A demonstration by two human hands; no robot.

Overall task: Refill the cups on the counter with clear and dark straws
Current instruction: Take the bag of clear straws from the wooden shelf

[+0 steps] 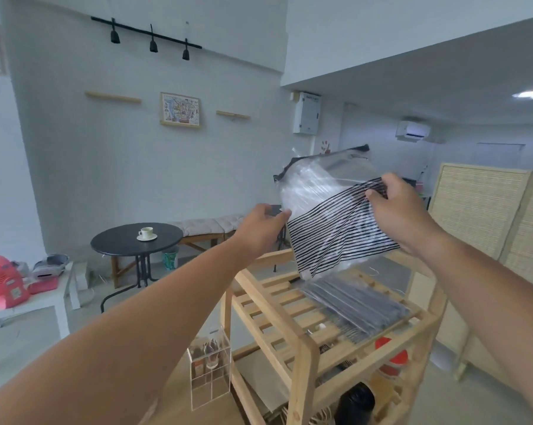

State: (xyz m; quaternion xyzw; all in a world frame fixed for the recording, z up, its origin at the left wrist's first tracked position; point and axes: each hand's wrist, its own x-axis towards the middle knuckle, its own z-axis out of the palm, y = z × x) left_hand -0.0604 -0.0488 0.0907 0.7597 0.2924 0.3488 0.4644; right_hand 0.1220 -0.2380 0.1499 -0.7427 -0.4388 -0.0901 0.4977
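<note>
A clear plastic bag (326, 207) with black stripes on its lower half and a dark zip strip on top is held up in the air above a wooden slatted cart (277, 305). Clear straws show through its upper part. My right hand (397, 207) pinches the bag's right side, thumb on the striped front. My left hand (259, 228) grips the bag's left edge. A flat pack of dark straws (354, 305) lies on the cart's top shelf below the bag. No cups on a counter are in view.
A clear acrylic organiser box (210, 372) stands at the cart's near left corner. Lower cart shelves hold a red-lidded container (392, 357) and a dark round object (355, 403). A black round table (127, 243) with a cup stands at left, a woven screen (483, 210) at right.
</note>
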